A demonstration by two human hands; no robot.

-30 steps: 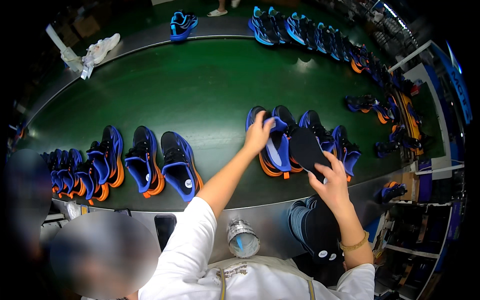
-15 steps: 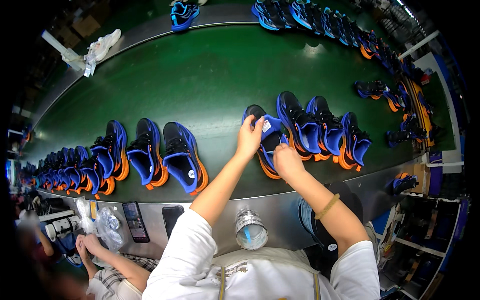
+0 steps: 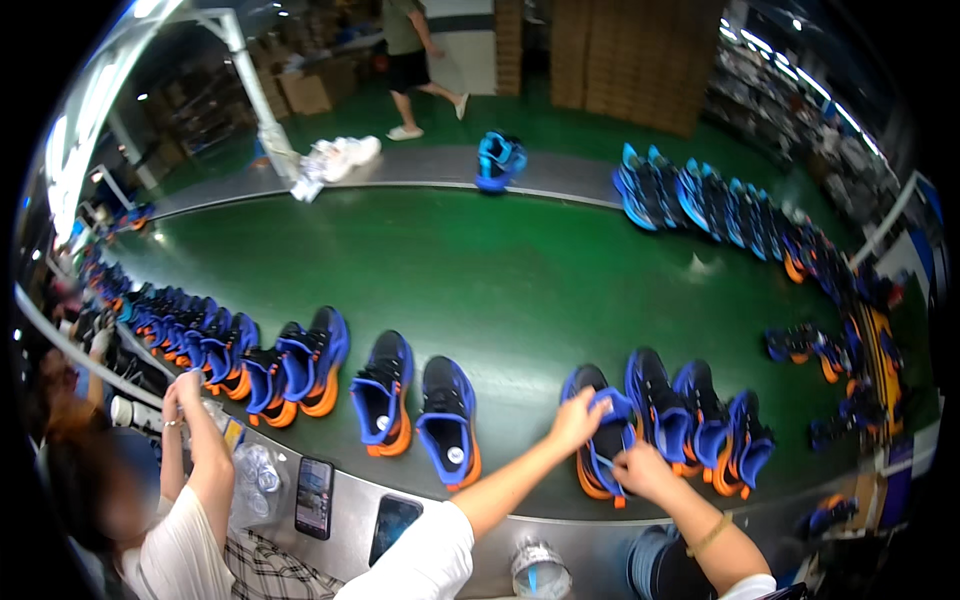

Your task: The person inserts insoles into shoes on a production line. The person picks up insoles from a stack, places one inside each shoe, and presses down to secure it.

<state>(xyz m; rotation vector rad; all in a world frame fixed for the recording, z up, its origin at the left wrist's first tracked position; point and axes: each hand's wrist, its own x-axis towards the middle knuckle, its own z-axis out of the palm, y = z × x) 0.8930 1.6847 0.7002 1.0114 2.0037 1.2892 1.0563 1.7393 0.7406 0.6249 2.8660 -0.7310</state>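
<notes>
A black running shoe (image 3: 590, 380) with blue trim and an orange sole stands on the green belt, toe pointing away from me. My left hand (image 3: 580, 420) is closed on its blue tongue, pulling it up. At the shoe's opening, my right hand (image 3: 645, 470) is pinched around a thin pale-blue stick (image 3: 603, 461), whose tip reaches inside the collar. To the right, touching or nearly so, stand several matching shoes (image 3: 655, 400). Another matching shoe (image 3: 447, 410) sits apart to the left, with a round white sticker inside.
A long row of shoes (image 3: 225, 350) runs left. Two phones (image 3: 314, 495) (image 3: 395, 528), a plastic bag (image 3: 258, 485) and a jar (image 3: 540, 570) lie along the metal edge (image 3: 350, 500). A co-worker (image 3: 180, 520) sits at left; a person (image 3: 410, 60) walks beyond the far ledge (image 3: 570, 178).
The view has tilted up and swung left, bringing the walking person into sight. My left hand still grips the tongue; a pale-blue stick now shows at my right hand.
</notes>
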